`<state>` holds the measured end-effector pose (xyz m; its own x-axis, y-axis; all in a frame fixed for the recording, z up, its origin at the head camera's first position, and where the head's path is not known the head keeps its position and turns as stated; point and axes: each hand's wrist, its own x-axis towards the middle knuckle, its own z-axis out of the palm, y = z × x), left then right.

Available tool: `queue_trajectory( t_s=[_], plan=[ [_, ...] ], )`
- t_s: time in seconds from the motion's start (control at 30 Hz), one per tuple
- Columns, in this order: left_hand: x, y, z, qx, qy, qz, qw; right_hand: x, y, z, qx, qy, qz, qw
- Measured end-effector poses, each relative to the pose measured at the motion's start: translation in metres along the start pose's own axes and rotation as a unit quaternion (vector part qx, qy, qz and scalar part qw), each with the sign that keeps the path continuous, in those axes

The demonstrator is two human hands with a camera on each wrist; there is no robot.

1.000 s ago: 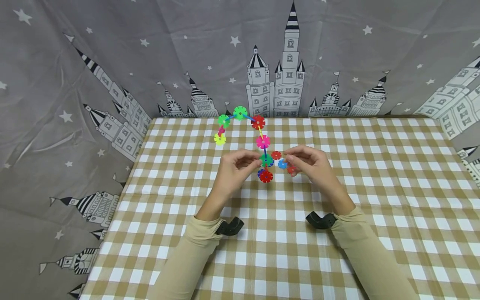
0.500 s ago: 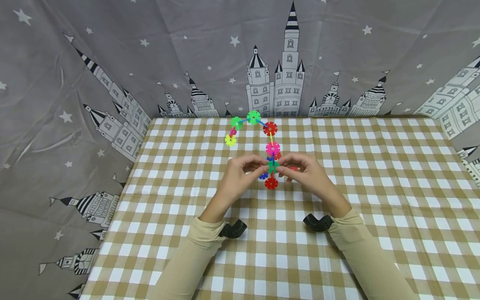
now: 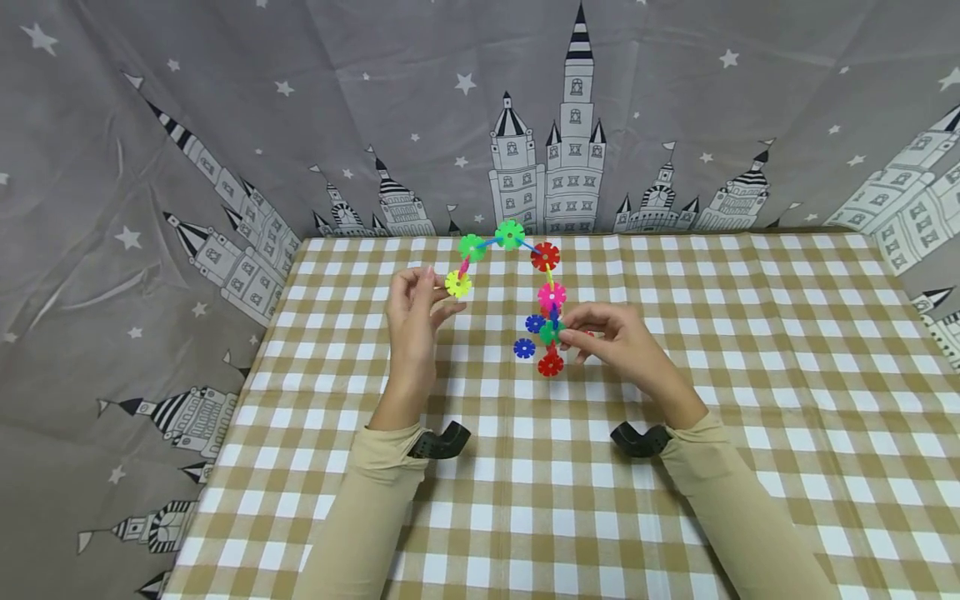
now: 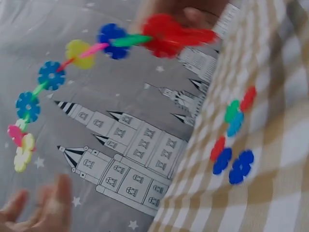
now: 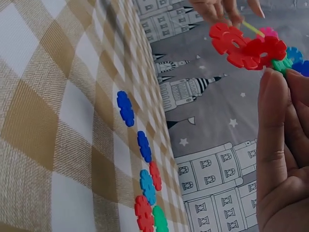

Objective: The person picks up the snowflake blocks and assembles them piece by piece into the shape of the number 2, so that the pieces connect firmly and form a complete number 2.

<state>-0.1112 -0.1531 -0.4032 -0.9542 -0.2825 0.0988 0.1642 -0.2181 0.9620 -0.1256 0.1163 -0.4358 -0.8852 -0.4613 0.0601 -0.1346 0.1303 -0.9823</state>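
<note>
A curved chain of slotted plastic snowflake discs, with a pink disc point(image 3: 552, 296) along its right side, is held up above the table. My right hand point(image 3: 618, 337) pinches a green disc point(image 3: 551, 332) near the chain's lower end, just above a red disc point(image 3: 550, 365). At the opposite end hangs a yellow disc point(image 3: 458, 284). My left hand point(image 3: 415, 321) is beside that yellow end, fingers spread and loosely bent. In the left wrist view the fingers point(image 4: 55, 205) look blurred and apart from the chain. The right wrist view shows thumb and finger meeting at a green disc point(image 5: 281, 64).
Loose discs lie on the checked tablecloth point(image 3: 480, 500) under the chain, among them a blue disc point(image 3: 524, 348) and, in the left wrist view, a light blue disc point(image 4: 235, 124). A grey castle-print curtain point(image 3: 420, 83) stands behind the table.
The chain moved right, and the right hand came over from the loose discs to pinch its green disc. My left hand has let go there and moved left to the yellow end.
</note>
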Motion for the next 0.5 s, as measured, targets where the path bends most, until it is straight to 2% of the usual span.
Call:
queue_trajectory(
  t_s=[0.1, 0.17, 0.27, 0.5],
  plan=[
    [0.0034, 0.0024, -0.0046, -0.031, -0.044, -0.071, 0.996, -0.0001, 0.0007, -0.0004, -0.006, -0.007, 0.013, 1.0],
    [0.0045, 0.0028, -0.0059, -0.043, -0.064, -0.096, 0.9924, -0.0001, 0.0017, -0.0012, -0.008, -0.01, 0.022, 1.0],
    [0.0043, 0.0039, -0.006, -0.054, -0.072, -0.101, 0.9909, 0.0004, 0.0036, -0.0033, -0.016, -0.012, 0.029, 0.999],
    [0.0039, 0.0034, -0.0069, -0.047, -0.056, -0.102, 0.9921, 0.003, 0.0068, -0.0069, -0.008, -0.026, 0.044, 0.999]
  ],
)
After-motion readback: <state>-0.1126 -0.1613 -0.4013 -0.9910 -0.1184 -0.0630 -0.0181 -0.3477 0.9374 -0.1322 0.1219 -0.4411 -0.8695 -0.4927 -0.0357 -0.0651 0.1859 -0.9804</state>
